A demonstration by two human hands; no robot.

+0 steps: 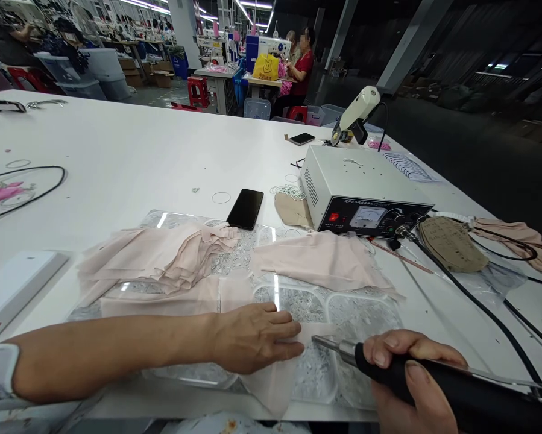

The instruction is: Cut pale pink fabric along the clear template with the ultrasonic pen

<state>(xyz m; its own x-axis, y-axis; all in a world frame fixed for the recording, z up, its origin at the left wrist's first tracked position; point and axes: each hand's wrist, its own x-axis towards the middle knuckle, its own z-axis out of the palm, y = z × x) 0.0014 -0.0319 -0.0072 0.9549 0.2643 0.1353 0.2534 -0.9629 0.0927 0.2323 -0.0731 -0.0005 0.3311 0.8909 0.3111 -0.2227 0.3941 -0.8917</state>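
My left hand (257, 337) lies flat, fingers stretched out, pressing a pale pink fabric piece (271, 386) onto a clear moulded plastic sheet (361, 380). Wrapped in my right hand (415, 374) is a handheld ultrasonic welder (451, 386) with a black handle. Its narrow metal tip points left and meets the fabric just beyond my left fingertips; whether it presses in, I cannot tell. Behind my left arm a pile of pale pink fabric pieces (162, 253) overlaps in layers. Another pink piece (320, 262) is spread flat to the right of that pile.
A control box (370, 181) with a dial stands back right, its black cable (474, 295) running to the welder. A phone (246, 209) lies behind the fabric. A white device (22, 289) sits at left. Brown patterns (451, 244) lie at right; people and sewing machines are beyond.
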